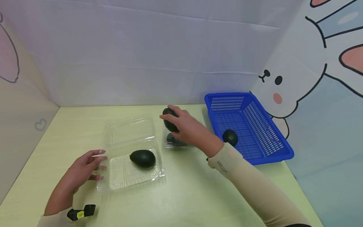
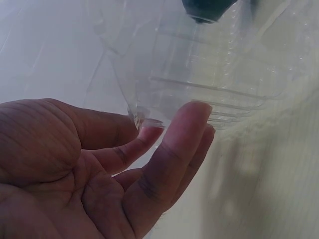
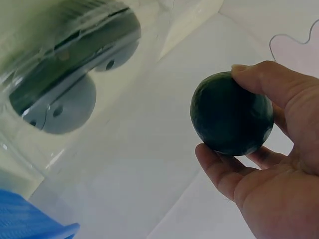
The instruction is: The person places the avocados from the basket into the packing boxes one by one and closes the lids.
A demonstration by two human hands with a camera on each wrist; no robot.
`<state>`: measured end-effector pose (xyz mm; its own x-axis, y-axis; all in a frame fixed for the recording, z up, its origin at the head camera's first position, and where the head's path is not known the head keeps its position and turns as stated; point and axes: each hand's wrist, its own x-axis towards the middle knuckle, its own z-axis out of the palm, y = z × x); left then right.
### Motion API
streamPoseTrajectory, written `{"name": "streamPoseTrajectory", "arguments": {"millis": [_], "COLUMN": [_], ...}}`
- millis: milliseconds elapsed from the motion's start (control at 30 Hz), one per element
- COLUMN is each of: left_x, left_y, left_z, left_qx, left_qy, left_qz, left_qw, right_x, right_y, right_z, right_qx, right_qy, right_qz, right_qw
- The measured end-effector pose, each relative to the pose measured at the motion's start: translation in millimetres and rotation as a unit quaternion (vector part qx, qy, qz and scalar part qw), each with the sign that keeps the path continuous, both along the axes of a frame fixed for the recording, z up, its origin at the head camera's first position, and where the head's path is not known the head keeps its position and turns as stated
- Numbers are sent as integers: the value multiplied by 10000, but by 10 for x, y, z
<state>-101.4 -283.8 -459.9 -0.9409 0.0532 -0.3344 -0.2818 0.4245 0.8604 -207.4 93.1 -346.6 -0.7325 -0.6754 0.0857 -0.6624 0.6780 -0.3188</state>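
Observation:
My left hand (image 1: 82,168) pinches the left edge of an opened clear plastic clamshell box (image 1: 120,181) between thumb and fingers, as the left wrist view shows. One dark green avocado (image 1: 143,158) lies on its side in the near half of the box. Above a second clear box (image 1: 170,145), my right hand (image 1: 188,127) holds another avocado (image 3: 232,114) between thumb and fingertips. Dark fruit (image 3: 65,97) shows through that second box's plastic, partly hidden by the hand in the head view.
A blue slotted basket (image 1: 273,154) stands at the right of the pale table, with an avocado (image 1: 230,137) in its near left part. The right sleeve passes in front of the basket's near corner. White printed cloth (image 1: 158,63) walls off the back and both sides.

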Motion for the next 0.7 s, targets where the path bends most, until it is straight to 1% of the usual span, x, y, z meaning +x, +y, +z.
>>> {"name": "streamPoseTrajectory", "arguments": {"millis": [133,300,500,700], "left_x": [3,-4,-4,8], "left_y": [2,-4,-7,-1], "left_z": [-6,-4,-1,5], "left_qx": [18,12,39,61], "left_qy": [28,45,68,119], "left_qz": [-12,-59,-61,-60], "left_qw": [10000,10000,10000,9999], "right_x": [66,172,312,439], "right_y": [-96,-197,-313,-435], "right_z": [-54,-107,-162,-220], "right_qx": [131,166,270,285], "right_qy": [-49,-151,-62,-89], "right_qz": [150,316,602,847], "right_qw": [9998,9992,9978,9960]}}
